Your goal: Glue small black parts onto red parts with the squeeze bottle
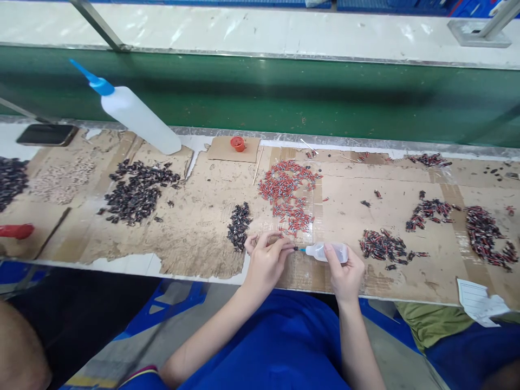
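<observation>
two squeeze bottles: one large [138, 116] lying back left, one small [327, 252] at front edge of surface [195, 227]. right hand [344, 273] wrapped around small bottle; left hand [266, 260] pinched shut on tiny part at its blue nozzle.

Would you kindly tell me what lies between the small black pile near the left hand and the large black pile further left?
In the head view, only bare, worn cardboard separates the small black pile from the large black pile.
</observation>
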`<act>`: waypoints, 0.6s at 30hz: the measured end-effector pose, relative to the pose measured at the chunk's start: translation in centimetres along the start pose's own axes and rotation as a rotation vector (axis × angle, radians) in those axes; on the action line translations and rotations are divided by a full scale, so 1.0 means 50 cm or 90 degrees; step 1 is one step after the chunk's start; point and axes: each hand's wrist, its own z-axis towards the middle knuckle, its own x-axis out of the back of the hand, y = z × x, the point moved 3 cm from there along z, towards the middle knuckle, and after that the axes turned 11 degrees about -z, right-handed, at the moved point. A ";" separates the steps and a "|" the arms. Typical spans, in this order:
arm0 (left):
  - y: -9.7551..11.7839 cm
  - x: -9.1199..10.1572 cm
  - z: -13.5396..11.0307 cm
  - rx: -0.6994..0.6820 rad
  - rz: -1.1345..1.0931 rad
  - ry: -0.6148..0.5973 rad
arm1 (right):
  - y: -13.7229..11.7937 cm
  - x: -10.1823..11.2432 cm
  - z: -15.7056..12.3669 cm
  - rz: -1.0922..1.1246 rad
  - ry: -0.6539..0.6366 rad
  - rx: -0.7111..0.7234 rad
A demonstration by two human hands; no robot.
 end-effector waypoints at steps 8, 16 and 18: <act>0.002 -0.001 -0.004 -0.004 -0.007 -0.003 | 0.034 0.017 0.005 0.145 0.118 -0.048; -0.034 0.044 0.012 0.040 -0.061 -0.026 | 0.017 0.018 0.025 0.182 0.103 0.029; -0.048 0.053 0.023 0.058 -0.046 -0.017 | 0.013 0.009 0.030 0.126 0.094 0.023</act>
